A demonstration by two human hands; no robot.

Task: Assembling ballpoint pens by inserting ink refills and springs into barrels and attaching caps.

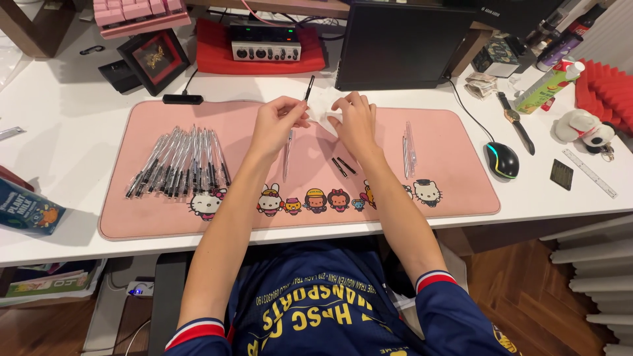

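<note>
Your forearms run up over the pink desk mat (455,191). Left hand (275,125): grip pinched on a black pen (308,89) angling up past the fingertips. Right hand (355,122): fingers curled, just beside; can't tell what it holds. Bagged pens (181,161) well left of the grip, two small black parts (343,166) just below the right hand.

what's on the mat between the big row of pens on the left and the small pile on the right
In the head view, both hands, left hand and right hand, one clear pen barrel and two small dark pen parts.
</note>
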